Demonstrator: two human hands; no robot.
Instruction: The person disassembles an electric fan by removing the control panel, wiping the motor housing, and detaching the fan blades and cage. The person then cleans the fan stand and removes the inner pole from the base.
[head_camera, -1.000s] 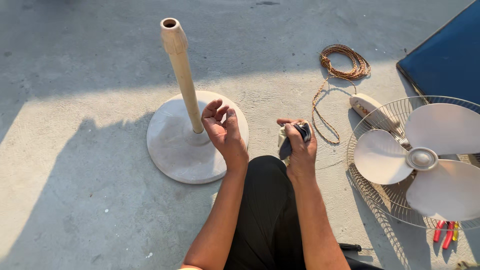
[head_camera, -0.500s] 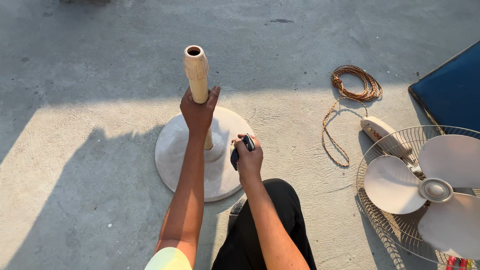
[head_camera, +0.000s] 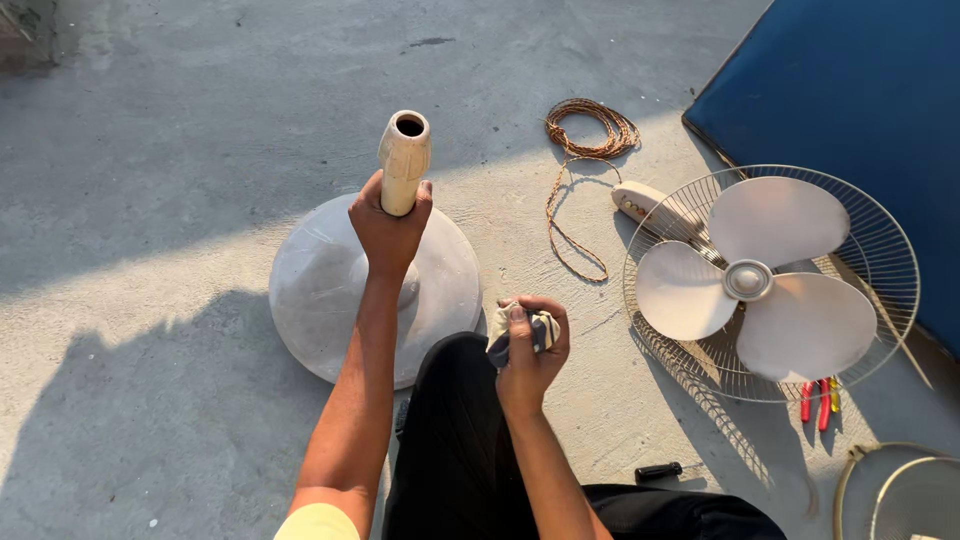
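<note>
The cream-coloured fan stand pole (head_camera: 404, 160) was gripped near its open top by the left hand (head_camera: 389, 226), whose fingers were clamped around it from behind, the thumb on one side and the fingertips showing on the other. The pole was seen rising upright from the middle of a round, pale base (head_camera: 320, 290), which rested on the concrete floor (head_camera: 150, 150) at about eleven o'clock from the person's knee. The right hand (head_camera: 530, 345) was held just at three o'clock of the base rim, apart from the pole, with its fingers closed on a crumpled cloth (head_camera: 520, 335) of dark and light fabric. Whether the cloth touched the base could not be told.

At three o'clock from the right hand, a wire fan guard (head_camera: 880, 260) was laid flat on the floor, with three pale blades (head_camera: 770, 280) and a metal hub inside it. At one o'clock from the base, a coiled brown cord (head_camera: 592, 130) was spread out, leading to a cream plastic piece (head_camera: 640, 203) just beside the guard. Red-handled pliers (head_camera: 815, 400) were lying at the guard's six o'clock edge, and a small black-handled tool (head_camera: 658, 470) was set on the floor near the person's leg. A blue board (head_camera: 850, 90) was placed at the guard's twelve o'clock. A second wire guard (head_camera: 900, 490) was partly visible at the lower right corner.
</note>
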